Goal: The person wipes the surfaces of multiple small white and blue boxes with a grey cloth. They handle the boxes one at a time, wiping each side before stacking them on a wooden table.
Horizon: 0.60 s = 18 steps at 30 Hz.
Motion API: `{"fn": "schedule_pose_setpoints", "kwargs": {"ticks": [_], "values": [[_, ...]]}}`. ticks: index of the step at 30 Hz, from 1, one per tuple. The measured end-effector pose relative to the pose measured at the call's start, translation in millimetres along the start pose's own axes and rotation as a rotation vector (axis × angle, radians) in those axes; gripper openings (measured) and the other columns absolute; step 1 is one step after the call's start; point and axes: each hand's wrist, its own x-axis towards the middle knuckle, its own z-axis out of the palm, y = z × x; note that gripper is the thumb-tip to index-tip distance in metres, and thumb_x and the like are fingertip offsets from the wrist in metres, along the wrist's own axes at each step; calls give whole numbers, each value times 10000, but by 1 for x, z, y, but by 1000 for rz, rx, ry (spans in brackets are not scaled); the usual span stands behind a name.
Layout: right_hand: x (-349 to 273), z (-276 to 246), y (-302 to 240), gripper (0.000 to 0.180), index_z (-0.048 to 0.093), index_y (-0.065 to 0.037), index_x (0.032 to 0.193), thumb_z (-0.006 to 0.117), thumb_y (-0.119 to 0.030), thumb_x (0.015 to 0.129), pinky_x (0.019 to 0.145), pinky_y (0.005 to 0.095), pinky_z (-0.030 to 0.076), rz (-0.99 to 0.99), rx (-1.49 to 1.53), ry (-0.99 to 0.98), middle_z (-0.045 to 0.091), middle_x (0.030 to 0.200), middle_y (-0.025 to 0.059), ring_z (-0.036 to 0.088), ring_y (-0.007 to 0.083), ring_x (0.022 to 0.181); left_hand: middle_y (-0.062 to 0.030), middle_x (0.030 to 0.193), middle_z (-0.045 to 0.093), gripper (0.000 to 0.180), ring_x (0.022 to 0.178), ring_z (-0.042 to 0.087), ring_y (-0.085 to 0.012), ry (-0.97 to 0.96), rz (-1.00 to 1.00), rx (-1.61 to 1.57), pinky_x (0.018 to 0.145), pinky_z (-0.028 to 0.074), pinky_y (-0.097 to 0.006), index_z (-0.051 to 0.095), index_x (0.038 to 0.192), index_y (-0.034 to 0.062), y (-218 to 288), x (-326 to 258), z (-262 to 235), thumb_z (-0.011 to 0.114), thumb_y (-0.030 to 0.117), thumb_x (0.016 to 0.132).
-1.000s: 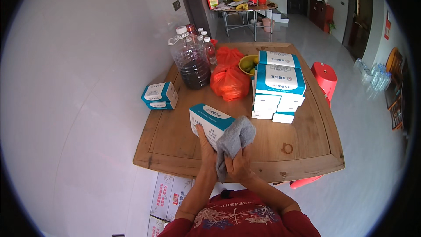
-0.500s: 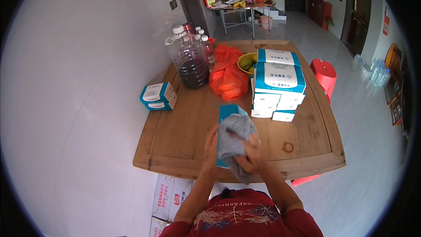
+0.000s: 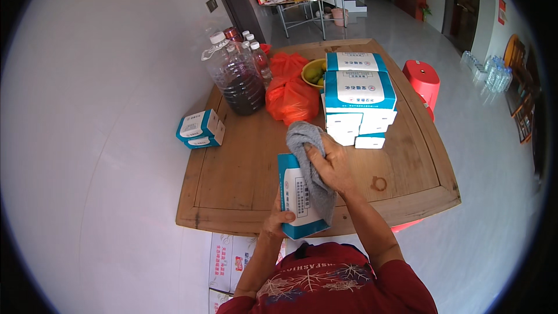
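The left hand [image 3: 278, 221] grips the lower end of a teal-and-white box [image 3: 297, 197], held tilted above the near edge of the wooden table [image 3: 244, 163]. The right hand [image 3: 331, 166] clenches a grey cloth [image 3: 307, 157] pressed against the box's face. A stack of similar boxes [image 3: 357, 99] stands toward the table's right edge, orange bags [image 3: 290, 96] just beside it.

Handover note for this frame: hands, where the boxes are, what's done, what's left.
Left hand: holds the box upright by its lower end, above the table edge.
Right hand: presses the grey cloth on the box's top and side.
Stack of similar boxes at the table's right, two more on the left.
Done: box lifted, wiping under way.
Left: can't tell which boxes are wiped.
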Motion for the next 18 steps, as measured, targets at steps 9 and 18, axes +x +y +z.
{"fn": "schedule_pose_setpoints", "kwargs": {"ticks": [9,18], "values": [[-63,13,0,452,386,42,1288,473,-183,905,983,420,332,156,164,-183,416,1242,280,414,421,1176,-192,1246,527,828,1118,537,-334,82,141,-119,969,441,-437,395,1325,-5,0,9,-30,678,262,595],[-104,11,-4,651,425,-41,1365,610,-250,777,984,560,272,-350,-406,-241,469,1154,215,414,398,1183,-176,1344,447,828,1164,499,-319,70,152,-75,1013,404,-428,370,1351,14,0,15,-35,677,284,631]]}}
